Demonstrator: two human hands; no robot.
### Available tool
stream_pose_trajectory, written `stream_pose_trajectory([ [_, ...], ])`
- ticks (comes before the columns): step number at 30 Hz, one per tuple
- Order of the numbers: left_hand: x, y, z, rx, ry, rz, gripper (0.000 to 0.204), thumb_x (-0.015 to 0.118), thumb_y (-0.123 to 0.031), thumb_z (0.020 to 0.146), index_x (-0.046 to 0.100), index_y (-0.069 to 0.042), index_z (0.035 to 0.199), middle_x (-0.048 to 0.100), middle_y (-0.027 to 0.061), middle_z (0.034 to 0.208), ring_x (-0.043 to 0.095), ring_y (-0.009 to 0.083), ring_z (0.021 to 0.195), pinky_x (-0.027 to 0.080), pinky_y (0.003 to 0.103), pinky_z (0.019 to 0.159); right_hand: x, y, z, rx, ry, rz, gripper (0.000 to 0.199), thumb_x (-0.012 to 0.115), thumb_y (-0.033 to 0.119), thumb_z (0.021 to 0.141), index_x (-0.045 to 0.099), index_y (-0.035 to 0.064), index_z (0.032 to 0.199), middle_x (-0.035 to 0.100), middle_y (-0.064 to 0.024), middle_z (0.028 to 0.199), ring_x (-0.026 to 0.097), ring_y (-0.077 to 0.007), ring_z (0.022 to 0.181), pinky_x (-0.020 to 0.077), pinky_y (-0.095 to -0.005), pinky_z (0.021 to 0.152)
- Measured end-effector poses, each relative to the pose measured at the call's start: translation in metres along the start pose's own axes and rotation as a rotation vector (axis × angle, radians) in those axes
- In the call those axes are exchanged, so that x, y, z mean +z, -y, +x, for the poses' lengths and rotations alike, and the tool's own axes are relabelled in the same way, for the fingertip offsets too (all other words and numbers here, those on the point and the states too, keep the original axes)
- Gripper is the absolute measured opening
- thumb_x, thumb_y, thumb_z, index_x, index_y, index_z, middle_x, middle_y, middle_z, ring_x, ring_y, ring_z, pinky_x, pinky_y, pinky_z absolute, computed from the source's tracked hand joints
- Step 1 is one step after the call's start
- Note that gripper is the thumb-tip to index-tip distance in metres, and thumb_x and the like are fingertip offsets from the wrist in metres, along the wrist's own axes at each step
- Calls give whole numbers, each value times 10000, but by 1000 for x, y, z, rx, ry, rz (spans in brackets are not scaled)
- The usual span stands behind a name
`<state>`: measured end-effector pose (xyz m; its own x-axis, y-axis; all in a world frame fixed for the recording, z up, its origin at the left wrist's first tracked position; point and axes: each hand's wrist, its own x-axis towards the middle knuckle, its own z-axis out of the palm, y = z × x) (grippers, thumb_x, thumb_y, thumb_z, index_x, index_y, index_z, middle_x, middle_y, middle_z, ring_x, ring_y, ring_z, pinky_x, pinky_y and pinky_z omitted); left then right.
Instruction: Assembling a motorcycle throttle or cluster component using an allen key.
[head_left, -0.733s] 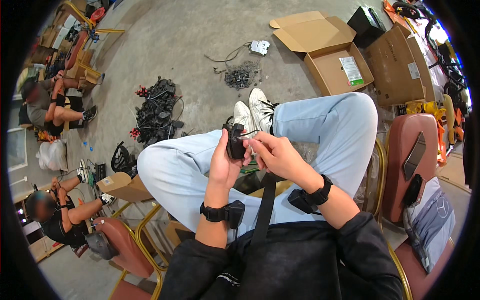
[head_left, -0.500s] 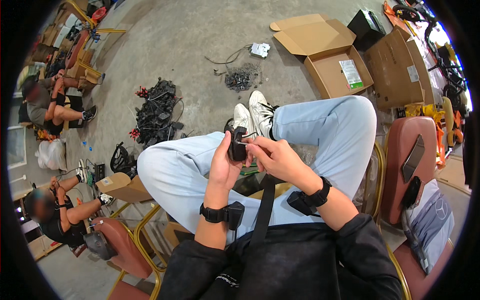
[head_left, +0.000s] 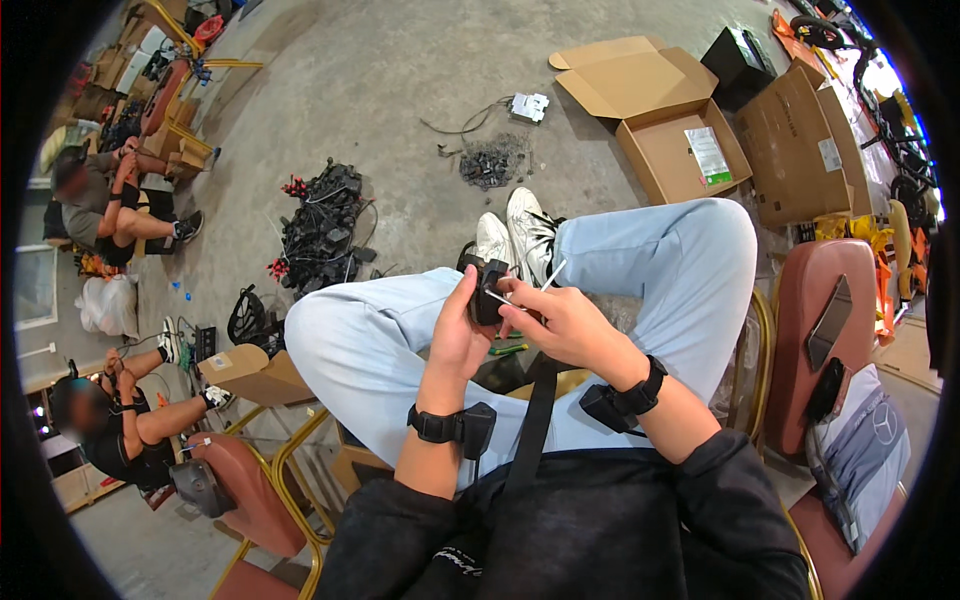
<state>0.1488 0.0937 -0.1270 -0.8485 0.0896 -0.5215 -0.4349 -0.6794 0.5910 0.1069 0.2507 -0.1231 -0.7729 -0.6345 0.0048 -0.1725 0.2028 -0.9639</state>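
Note:
My left hand (head_left: 457,338) is closed around a small black plastic part (head_left: 484,306), held upright between my knees, with the thumb along its side. What exactly the part is I cannot make out. Between the fingers of my right hand (head_left: 578,325) is a thin metal hex key (head_left: 557,274). One end of it reaches the face of the black part; the other sticks out past my knuckles, up and to the right. Its middle is hidden by my fingers. Black straps with boxy modules circle both forearms.
On the floor lie a tangled heap of black parts and cables (head_left: 322,225), small black pieces (head_left: 490,165) and a silver box (head_left: 529,107). An open carton (head_left: 655,150) stands at right. Chairs (head_left: 815,330) flank me. Two people sit at left, one nearer (head_left: 110,430).
The hex key has turned, so its free end now sticks up right of my right hand. The black part has tilted slightly in my left hand. The whole view has shifted a little.

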Motion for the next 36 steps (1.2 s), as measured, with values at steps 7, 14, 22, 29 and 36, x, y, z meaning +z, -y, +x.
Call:
stream_pose_trajectory([
  [7,-4,3,3,44,37,-27,464,367,-445,968,576,-38,1041,603,34,789,551,133,659,417,254,568,-3,7,7,279,82,193,209,514,225,923,593,33,898,643,-96,660,639,-281,613,485,-341,551],
  [14,-8,3,8,-35,-11,11,414,389,-437,966,581,-72,989,575,12,692,517,101,580,380,227,510,2,-12,4,-31,-40,-121,205,513,218,923,600,32,910,643,-92,664,637,-294,615,487,-345,549],
  [22,2,8,3,319,-28,129,331,400,-326,987,485,-37,1123,570,64,849,485,71,610,363,199,509,-2,-2,1,343,147,515,336,458,305,962,573,17,835,496,-36,516,465,-120,454,405,-272,469],
  [29,-8,0,-8,217,-12,33,361,406,-374,974,513,-38,1054,567,47,785,459,77,573,341,213,472,9,18,2,181,12,242,342,467,291,959,584,11,800,535,-71,524,486,-156,444,403,-294,468],
  [36,-34,-11,-32,98,-43,-112,367,427,-381,957,567,-54,865,531,3,679,415,57,500,259,194,392,36,41,12,69,61,-156,248,539,174,915,559,4,737,440,-134,538,383,-233,447,355,-320,438],
])
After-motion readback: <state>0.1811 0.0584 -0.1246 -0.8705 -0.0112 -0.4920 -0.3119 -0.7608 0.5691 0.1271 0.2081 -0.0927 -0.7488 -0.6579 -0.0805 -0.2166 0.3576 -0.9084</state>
